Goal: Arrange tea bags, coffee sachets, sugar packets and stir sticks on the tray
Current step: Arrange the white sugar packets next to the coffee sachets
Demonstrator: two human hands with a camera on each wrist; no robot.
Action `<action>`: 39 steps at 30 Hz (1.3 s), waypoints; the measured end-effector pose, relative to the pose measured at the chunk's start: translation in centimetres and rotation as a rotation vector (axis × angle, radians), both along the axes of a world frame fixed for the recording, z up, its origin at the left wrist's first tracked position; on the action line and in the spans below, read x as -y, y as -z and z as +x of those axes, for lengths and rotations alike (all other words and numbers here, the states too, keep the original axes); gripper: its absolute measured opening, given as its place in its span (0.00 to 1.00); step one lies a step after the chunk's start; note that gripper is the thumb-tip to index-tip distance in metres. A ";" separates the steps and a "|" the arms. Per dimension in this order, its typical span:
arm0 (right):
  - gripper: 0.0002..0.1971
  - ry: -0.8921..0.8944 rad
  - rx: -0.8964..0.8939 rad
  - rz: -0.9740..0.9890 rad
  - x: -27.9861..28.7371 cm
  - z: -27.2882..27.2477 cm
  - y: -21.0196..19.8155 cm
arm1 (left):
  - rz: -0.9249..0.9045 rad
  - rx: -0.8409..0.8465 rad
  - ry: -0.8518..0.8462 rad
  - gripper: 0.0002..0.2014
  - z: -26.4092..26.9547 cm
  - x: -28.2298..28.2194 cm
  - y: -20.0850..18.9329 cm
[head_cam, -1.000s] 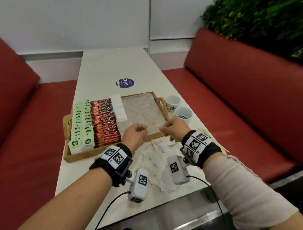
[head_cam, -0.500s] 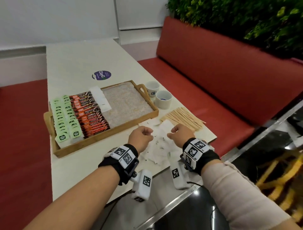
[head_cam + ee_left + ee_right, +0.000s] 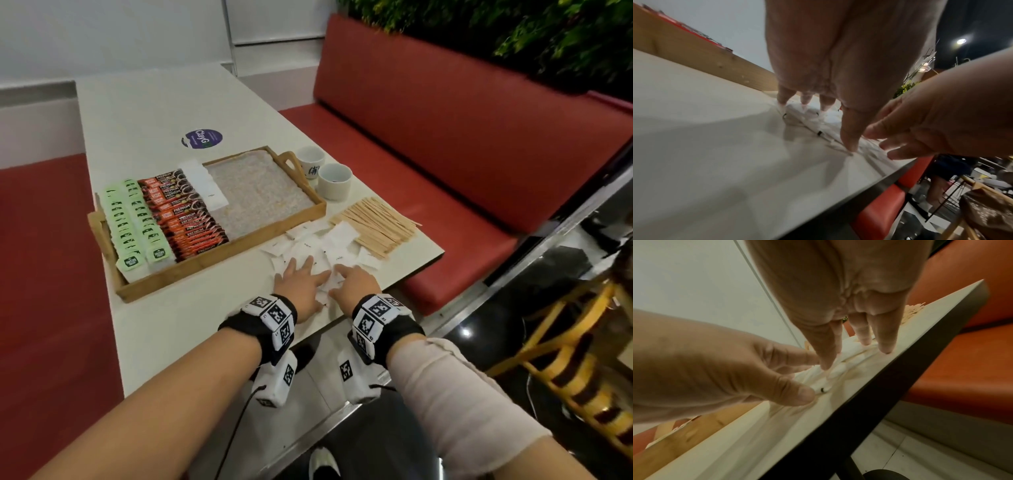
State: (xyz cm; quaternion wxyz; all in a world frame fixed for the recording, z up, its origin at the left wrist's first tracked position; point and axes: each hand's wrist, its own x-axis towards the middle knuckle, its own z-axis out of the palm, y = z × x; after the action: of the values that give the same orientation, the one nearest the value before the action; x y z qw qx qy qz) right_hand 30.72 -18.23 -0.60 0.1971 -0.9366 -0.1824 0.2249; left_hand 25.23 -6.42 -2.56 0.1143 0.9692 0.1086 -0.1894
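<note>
A wooden tray holds rows of green tea bags, orange-black coffee sachets and a short row of white sugar packets. Loose white sugar packets lie scattered on the table in front of the tray. My left hand and right hand rest flat, side by side, on the near packets with straight fingers. The left wrist view shows left fingertips pressing packets; the right wrist view shows right fingers on packets. Wooden stir sticks lie to the right.
Two white cups stand right of the tray by its handle. A round sticker sits farther up the table. The table's right edge runs close to the packets, with a red bench beyond.
Both hands were fists held just above the packets; now they have opened and dropped flat onto the pile. The head view has swung right.
</note>
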 end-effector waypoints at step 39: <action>0.20 0.248 -0.281 0.179 -7.8 1.8 -0.1 | -0.324 0.409 -0.477 0.15 -1.9 -5.4 -0.1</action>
State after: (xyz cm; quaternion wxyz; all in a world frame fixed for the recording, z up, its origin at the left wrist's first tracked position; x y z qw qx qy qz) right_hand 32.52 -10.42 -0.51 0.3295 -0.8900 -0.0555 0.3103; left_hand 23.34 -1.00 -2.42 0.3270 0.9036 0.2755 0.0258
